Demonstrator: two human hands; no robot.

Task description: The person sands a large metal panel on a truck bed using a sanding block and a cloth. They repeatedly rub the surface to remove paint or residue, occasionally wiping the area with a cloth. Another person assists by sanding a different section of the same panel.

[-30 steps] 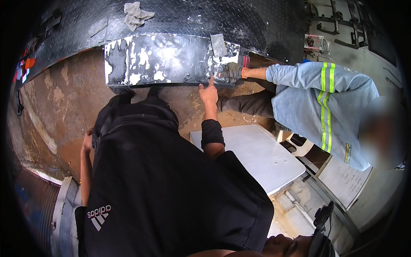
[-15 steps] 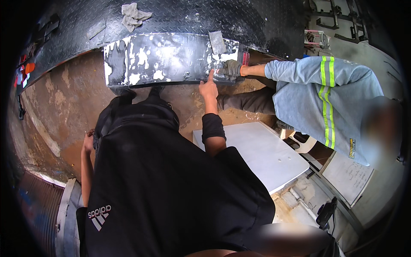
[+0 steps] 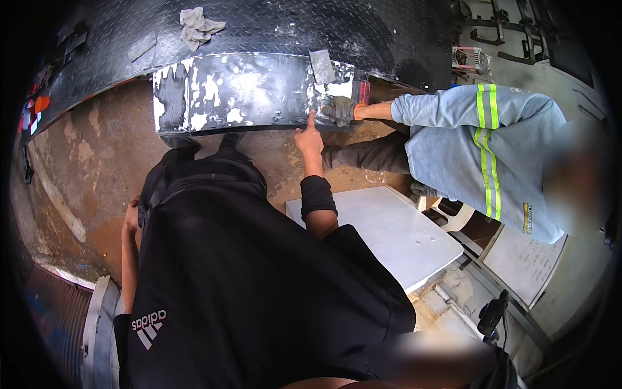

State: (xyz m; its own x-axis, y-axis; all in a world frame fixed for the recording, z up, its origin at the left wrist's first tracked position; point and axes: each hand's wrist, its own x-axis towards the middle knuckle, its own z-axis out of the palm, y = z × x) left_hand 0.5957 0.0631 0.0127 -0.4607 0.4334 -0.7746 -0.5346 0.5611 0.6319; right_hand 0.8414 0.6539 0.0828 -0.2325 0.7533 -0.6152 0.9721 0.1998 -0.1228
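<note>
One patchy black-and-white panel (image 3: 259,87) set along near edge of deck (image 3: 272,32). Right hand (image 3: 309,139) held at panel's lower edge: index extended, other fingers curled, nothing gripped; contact cannot be told. Left hand (image 3: 132,216) held by hip; fingers' state cannot be told. One co-worker's gloved hand (image 3: 340,111), one gray cloth (image 3: 197,28), two flat gray pieces (image 3: 322,67) counted. Floor (image 3: 278,165) seen between panel and white surface (image 3: 382,233).

A black tread-plate surface (image 3: 259,23) bears a crumpled grey rag (image 3: 199,27) and, nearer its front edge, a flat grey strip (image 3: 142,47). Along that edge runs a patchy black-and-white panel (image 3: 253,91); a grey rectangular sheet (image 3: 321,67) overlaps its back edge.
</note>
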